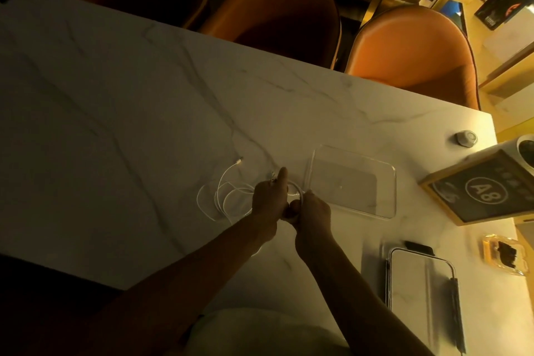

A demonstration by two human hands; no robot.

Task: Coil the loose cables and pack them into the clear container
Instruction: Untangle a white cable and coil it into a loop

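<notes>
Both hands work a white cable (228, 196) on the marble bench (115, 124): left hand (270, 196) and right hand (313, 211) each have fingers curled around a loop. Loose loops lie left of them; the clear container (387, 211) sits just right.

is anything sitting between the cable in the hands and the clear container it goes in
Nothing visible does. Both hands, left hand and right hand, grip the white cable just left of the clear container, which is open, with only bare marble table between them. The container lid lies apart, nearer the person.

A marble table (115, 89) bears white cable (222, 196), clear container (351, 182), lid (410, 283), framed sign (479, 188), ashtray (504, 254).
</notes>
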